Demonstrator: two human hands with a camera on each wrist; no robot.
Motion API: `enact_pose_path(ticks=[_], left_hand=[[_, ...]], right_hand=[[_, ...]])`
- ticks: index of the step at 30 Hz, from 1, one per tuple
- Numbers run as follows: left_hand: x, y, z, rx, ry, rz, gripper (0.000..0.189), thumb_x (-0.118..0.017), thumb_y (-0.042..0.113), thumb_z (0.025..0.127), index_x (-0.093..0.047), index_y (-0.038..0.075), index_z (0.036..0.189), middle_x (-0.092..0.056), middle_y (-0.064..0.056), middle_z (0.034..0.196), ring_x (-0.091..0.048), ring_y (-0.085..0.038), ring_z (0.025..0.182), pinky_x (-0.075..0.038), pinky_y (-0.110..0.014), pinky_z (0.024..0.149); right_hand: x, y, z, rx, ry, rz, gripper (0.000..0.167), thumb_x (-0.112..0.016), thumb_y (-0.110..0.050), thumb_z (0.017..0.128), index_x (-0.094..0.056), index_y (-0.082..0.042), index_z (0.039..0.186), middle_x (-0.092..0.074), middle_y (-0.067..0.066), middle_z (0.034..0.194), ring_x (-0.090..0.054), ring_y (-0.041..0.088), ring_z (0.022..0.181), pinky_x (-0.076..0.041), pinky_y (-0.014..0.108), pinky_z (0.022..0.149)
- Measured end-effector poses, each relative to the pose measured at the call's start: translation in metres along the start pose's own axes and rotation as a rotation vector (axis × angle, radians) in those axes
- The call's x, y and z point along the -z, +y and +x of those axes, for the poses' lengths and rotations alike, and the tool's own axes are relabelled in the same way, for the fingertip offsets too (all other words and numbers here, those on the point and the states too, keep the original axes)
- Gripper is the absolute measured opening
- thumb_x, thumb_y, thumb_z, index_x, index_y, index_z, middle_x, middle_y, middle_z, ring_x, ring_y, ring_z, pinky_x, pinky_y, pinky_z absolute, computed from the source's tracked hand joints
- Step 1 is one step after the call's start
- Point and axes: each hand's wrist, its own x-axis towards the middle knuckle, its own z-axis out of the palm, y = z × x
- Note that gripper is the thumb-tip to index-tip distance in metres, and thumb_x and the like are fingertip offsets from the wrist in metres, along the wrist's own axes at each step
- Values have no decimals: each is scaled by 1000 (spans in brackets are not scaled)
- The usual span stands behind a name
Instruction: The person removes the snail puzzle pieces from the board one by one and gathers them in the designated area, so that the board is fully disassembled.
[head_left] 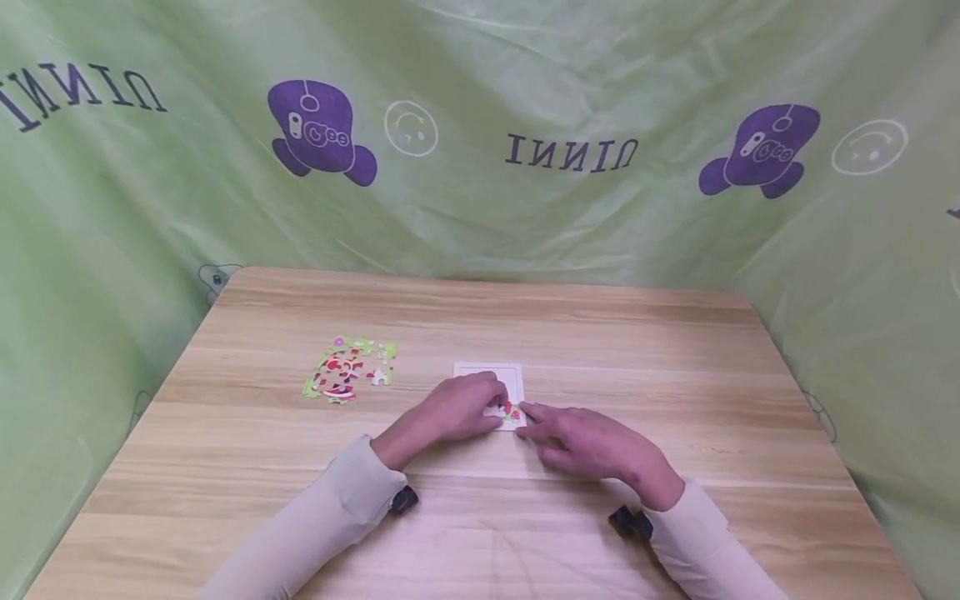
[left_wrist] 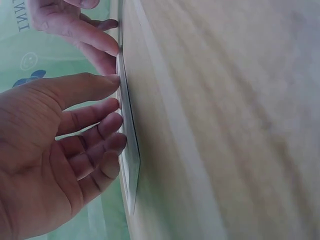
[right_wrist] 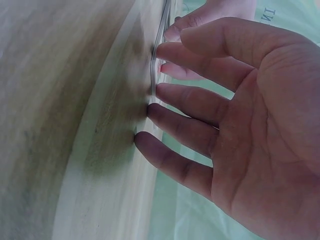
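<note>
A small white puzzle tray lies on the table in the head view, partly hidden by the left hand. Several colourful jigsaw pieces with red and green print sit in its near right corner. My left hand reaches over the tray, its bent fingertips and thumb down at the surface. In the left wrist view, the thumb and fingers meet the tray's edge, with no piece visible between them. My right hand rests at the tray's right side, its extended fingers touching the edge and the tabletop.
Left of the tray lies a loose cluster of jigsaw pieces in red, green, white and purple. The wooden table has a green printed curtain behind it and at both sides. Dark wrist cameras sit under the sleeves.
</note>
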Motion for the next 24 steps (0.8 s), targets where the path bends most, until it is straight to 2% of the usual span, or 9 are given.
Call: enact_pose_path(ticks=[5, 10, 18, 24], left_hand=[[2, 3, 3, 66, -35, -27, 18, -79, 19, 90, -70, 13, 104, -60, 2, 97, -57, -14, 85, -52, -34, 73], [3, 5, 5, 88, -47, -47, 20, -80, 20, 89, -67, 14, 103, -60, 1, 96, -58, -16, 85, -52, -36, 74], [1, 5, 6, 64, 4, -68, 21, -81, 15, 86, -65, 15, 99, -60, 4, 90, -56, -13, 84, -50, -30, 73], [3, 5, 7, 34, 30, -114, 17, -80, 12, 85, -66, 14, 94, -60, 5, 82, -56, -12, 75, -49, -27, 67]], right_hand=[[1, 1, -1, 3, -4, 17, 39, -59, -11, 100, -67, -12, 138, -45, 15, 156, -54, 30, 133, -44, 47, 107], [2, 0, -1, 2, -10, 20, 39, -59, -9, 100, -66, -12, 138, -45, 15, 156, -54, 31, 133, -43, 48, 107], [2, 1, -1, 6, -8, 12, 39, -59, -9, 100, -67, -12, 138, -47, 16, 155, -55, 31, 132, -44, 49, 107], [2, 2, 0, 17, 0, 16, 38, -59, -9, 100, -67, -12, 137, -47, 16, 154, -59, 27, 128, -46, 46, 105]])
